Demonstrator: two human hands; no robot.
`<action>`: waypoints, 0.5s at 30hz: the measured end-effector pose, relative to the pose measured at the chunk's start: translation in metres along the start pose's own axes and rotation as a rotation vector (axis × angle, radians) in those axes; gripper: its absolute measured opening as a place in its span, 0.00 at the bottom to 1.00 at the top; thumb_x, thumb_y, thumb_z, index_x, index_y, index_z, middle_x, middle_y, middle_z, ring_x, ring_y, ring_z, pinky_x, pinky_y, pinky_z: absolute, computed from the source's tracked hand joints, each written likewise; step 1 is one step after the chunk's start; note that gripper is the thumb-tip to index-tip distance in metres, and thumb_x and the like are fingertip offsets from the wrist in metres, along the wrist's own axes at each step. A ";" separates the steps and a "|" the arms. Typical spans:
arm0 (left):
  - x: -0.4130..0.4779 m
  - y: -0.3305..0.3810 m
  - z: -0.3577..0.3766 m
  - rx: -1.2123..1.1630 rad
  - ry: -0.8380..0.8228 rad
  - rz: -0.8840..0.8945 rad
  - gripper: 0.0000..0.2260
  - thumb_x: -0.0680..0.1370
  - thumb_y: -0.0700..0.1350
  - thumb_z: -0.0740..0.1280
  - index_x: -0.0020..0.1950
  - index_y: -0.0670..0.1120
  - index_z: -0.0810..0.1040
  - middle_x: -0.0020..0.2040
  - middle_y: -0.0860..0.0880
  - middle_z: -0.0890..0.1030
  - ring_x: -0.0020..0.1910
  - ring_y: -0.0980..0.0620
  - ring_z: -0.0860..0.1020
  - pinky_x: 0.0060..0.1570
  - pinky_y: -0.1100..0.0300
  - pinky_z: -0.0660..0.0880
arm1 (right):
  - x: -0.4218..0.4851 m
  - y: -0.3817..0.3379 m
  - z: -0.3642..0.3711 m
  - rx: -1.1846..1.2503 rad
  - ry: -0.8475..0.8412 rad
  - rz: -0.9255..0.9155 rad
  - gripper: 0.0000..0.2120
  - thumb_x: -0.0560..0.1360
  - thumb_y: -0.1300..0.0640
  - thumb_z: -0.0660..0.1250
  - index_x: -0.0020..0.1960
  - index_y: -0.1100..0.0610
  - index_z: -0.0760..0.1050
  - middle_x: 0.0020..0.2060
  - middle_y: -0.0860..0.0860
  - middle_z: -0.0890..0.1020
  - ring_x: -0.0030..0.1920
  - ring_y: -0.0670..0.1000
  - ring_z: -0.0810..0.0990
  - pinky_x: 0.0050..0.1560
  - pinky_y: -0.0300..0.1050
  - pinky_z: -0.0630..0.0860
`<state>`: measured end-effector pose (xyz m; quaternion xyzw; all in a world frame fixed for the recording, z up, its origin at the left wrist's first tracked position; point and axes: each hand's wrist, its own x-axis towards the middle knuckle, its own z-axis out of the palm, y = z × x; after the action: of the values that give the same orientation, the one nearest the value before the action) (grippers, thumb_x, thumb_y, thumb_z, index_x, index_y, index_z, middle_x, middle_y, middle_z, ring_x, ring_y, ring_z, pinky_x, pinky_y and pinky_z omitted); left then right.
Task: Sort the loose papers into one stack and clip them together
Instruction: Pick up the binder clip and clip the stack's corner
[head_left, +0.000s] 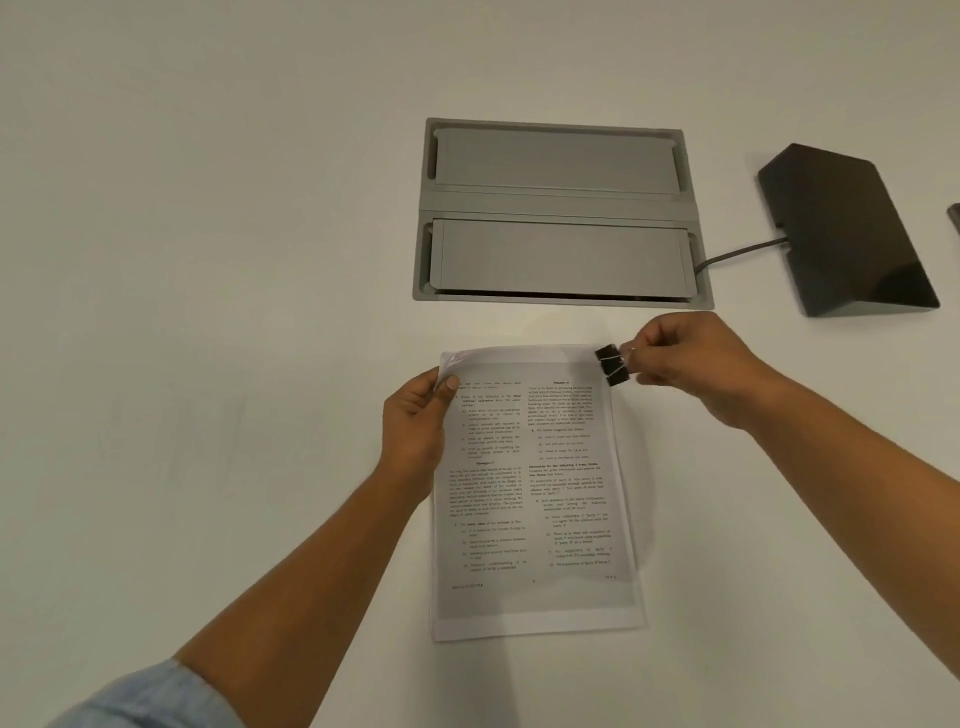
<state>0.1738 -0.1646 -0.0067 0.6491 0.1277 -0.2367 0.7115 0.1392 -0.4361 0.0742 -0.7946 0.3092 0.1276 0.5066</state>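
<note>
head view. paper stack (535, 488) lies on the white desk (208, 260), long axis running near to far, its near end swung slightly right. the printed top sheet faces up and the edges look roughly squared.

left hand (415, 421) is at the stack's far-left corner, thumb on top and fingers curled under. it grips the sheets, and that corner is lifted a little.

right hand (691, 369) is just right of the far-right corner, its fingers (636, 353) pinching the wire handles of a black binder clip (613, 365). the clip's mouth points left toward the paper and touches or overlaps the corner. cannot tell if it already bites the sheets.

key relation: the corner lies directly left of the clip, so the right hand is the one to seat it while the left steadies the stack.

far side: grey cable hatch (558, 213) set in the desk, and a black wedge device (847, 228) to its right.
</note>
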 end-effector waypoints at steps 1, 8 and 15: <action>-0.001 -0.001 0.000 -0.014 -0.001 -0.006 0.11 0.81 0.42 0.65 0.61 0.43 0.82 0.48 0.47 0.86 0.43 0.49 0.85 0.45 0.52 0.84 | -0.001 -0.005 0.006 -0.037 -0.019 -0.027 0.05 0.70 0.66 0.73 0.40 0.59 0.79 0.47 0.61 0.85 0.47 0.58 0.84 0.42 0.42 0.80; 0.000 0.004 0.000 -0.069 -0.030 -0.026 0.08 0.80 0.40 0.66 0.55 0.47 0.83 0.44 0.51 0.87 0.42 0.49 0.86 0.43 0.53 0.84 | -0.006 -0.033 0.041 -0.135 -0.129 -0.132 0.15 0.65 0.61 0.80 0.50 0.57 0.82 0.43 0.51 0.87 0.45 0.49 0.87 0.50 0.43 0.82; -0.003 0.005 0.001 -0.051 -0.039 0.019 0.09 0.80 0.41 0.66 0.58 0.47 0.83 0.45 0.50 0.88 0.43 0.48 0.86 0.45 0.52 0.84 | -0.006 -0.060 0.051 -0.340 -0.078 -0.363 0.17 0.62 0.51 0.82 0.48 0.53 0.83 0.40 0.44 0.84 0.42 0.40 0.83 0.40 0.25 0.76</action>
<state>0.1732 -0.1650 -0.0006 0.6270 0.1135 -0.2391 0.7326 0.1775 -0.3709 0.0978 -0.9055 0.1156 0.1150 0.3918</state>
